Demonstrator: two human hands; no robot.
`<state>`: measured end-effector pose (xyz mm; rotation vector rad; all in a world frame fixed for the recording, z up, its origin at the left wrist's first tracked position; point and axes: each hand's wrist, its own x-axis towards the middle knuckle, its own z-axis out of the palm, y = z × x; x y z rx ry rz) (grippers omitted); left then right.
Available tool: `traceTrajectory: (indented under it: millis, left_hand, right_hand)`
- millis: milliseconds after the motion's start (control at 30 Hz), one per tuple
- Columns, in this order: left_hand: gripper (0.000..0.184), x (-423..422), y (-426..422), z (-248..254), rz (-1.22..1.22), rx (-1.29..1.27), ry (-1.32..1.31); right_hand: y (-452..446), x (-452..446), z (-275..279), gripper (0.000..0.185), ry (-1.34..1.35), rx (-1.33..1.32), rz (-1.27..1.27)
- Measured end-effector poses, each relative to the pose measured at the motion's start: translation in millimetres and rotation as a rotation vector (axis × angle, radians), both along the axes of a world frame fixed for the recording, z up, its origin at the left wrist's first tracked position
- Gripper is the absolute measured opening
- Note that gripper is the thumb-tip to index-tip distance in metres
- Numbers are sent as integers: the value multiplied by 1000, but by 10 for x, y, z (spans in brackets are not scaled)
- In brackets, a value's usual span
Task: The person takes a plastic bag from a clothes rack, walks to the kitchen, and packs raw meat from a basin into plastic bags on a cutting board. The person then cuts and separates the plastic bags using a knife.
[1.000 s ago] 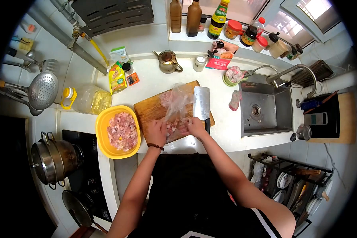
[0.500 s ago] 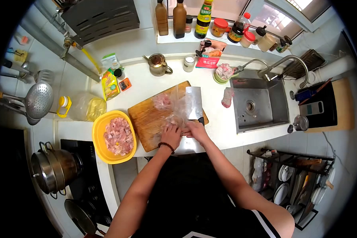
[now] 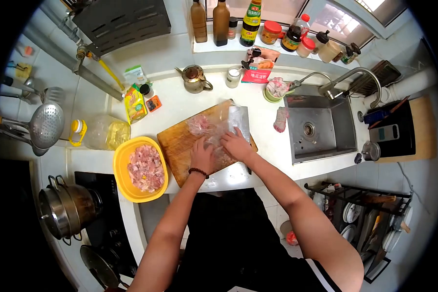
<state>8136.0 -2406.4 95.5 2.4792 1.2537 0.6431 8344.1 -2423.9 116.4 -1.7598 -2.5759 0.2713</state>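
Note:
A clear plastic bag [image 3: 221, 120] lies flat over the wooden cutting board [image 3: 175, 155], with a clump of pinkish raw meat [image 3: 198, 124] inside its far left part. My left hand [image 3: 201, 155] rests on the near part of the bag, fingers stretched forward. Beside it, my right hand [image 3: 236, 145] lies on the bag's right side with its fingers spread. Just beyond my right fingertips is the broad blade of a cleaver [image 3: 242, 119], lying on the board's right side; the bag partly covers it. Left of the board stands a yellow basin [image 3: 119, 181] holding cut raw meat [image 3: 146, 168].
An oil jug [image 3: 102, 132] and seasoning packets [image 3: 135, 104] stand at left. Behind the board are a metal teapot [image 3: 194, 80], a glass jar [image 3: 233, 78] and a pink starch bag [image 3: 259, 68]. The sink [image 3: 321, 127] is right, near a green bowl [image 3: 273, 96]. Bottles [image 3: 251, 24] line the sill.
Both hands have moved forward from the bag's near edge and farther apart. Their fingers, earlier gathered together at that edge, now spread over the bag, which lies flatter.

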Motion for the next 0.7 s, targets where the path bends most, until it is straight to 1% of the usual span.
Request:
traceTrajectory:
  millis: [33, 67, 133, 167, 200, 267, 333, 367, 400, 467, 500, 533, 567, 600, 633, 667, 700]
  left_hand:
    - [23, 7, 42, -26, 7, -90, -20]
    - [22, 11, 79, -52, 12, -181, -39]
    - [21, -3, 124, -232, -26, -204, -45]
    - [20, 5, 143, -327, -64, -222, -50]
    - [20, 37, 164, -270, -66, -224, -52]
    - [18, 101, 163, -152, -75, -306, 74]
    - [16, 157, 154, -138, -95, -302, 110]
    - [14, 165, 159, -120, -107, -294, 147]
    - [14, 160, 167, -102, -108, -295, 147]
    - [20, 141, 181, -66, -168, -311, 248]
    - [20, 108, 201, -65, -166, -313, 246]
    - [24, 46, 213, -73, -169, -294, 60]
    - [28, -19, 198, -82, -172, -274, -126]
    - [28, -75, 192, -45, -169, -276, -125]
    - [28, -126, 205, 31, -205, -270, -184]
    - [29, -160, 203, 103, -241, -264, -244]
    - [29, -173, 189, 145, -239, -262, -244]
  right_hand:
    - [23, 9, 29, 40, 29, -103, -17]
    - [32, 25, -7, 40, 25, -104, -17]
    - [13, 42, -78, 33, 44, 12, -61]
    - [11, 55, -92, 33, 42, 9, -62]
    - [26, 57, -47, 36, 37, -24, -66]
    - [63, 61, 39, 38, 31, -63, -77]
    - [157, 69, 90, 35, -33, -204, -38]
    - [183, 66, 63, 35, -33, -205, -41]
    - [211, 57, 33, 31, -58, -190, -28]
    - [215, 55, -17, 28, -83, -177, -13]
    - [213, 45, 32, 25, -16, -58, 13]
    - [219, 23, 126, 23, 52, 59, 43]
    - [214, -4, 218, 23, 52, 54, 47]
    - [230, -52, 388, 23, 179, 76, 92]
    - [263, -96, 503, 23, 306, 101, 135]
    - [304, -159, 542, 23, 306, 101, 136]
    - [356, -240, 571, 22, 316, -98, 53]
